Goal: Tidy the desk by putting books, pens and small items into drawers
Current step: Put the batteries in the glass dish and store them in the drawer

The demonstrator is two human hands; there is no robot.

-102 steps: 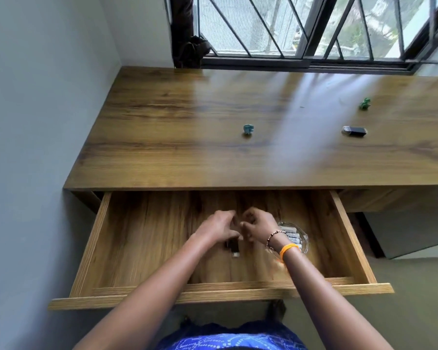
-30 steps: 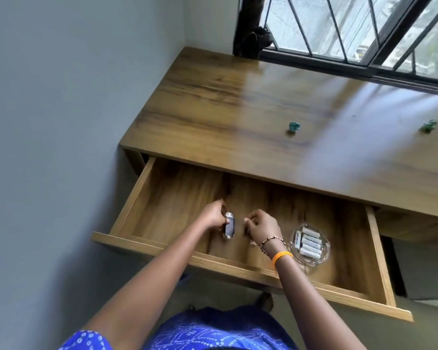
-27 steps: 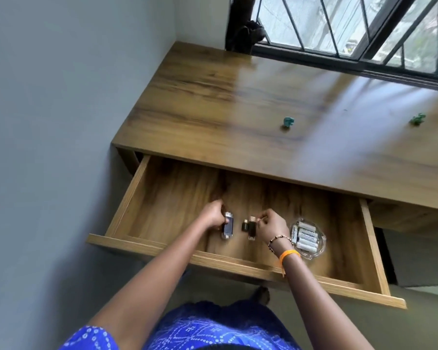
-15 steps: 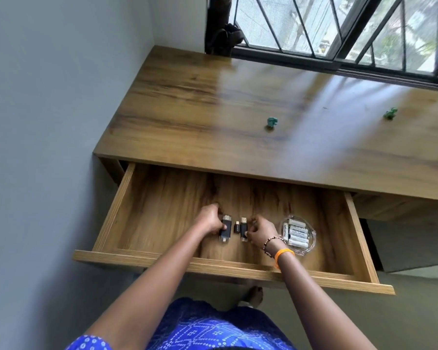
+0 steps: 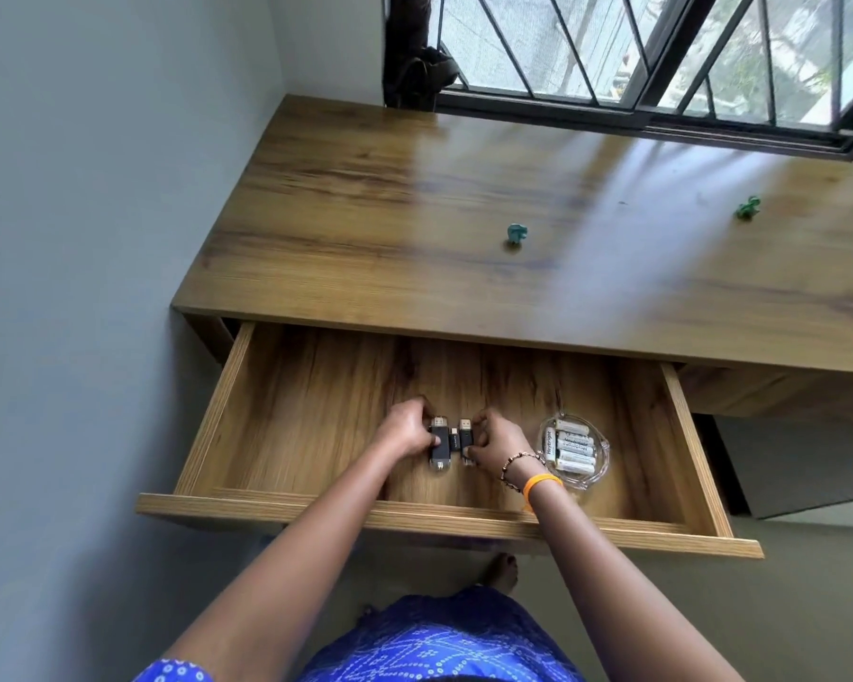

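While the drawer [image 5: 695, 455] stands open, my left hand [image 5: 407, 432] pinches the larger flash drive [image 5: 440, 447] and my right hand [image 5: 496, 443] pinches what seems another drive [image 5: 467, 441], left of the battery dish [image 5: 573, 451].

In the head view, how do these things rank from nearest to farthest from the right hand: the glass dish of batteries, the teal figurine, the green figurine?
From the right hand:
1. Glass dish of batteries, just to its right inside the drawer.
2. Teal figurine, on the desk top beyond the drawer.
3. Green figurine, far right on the desk, near the window.
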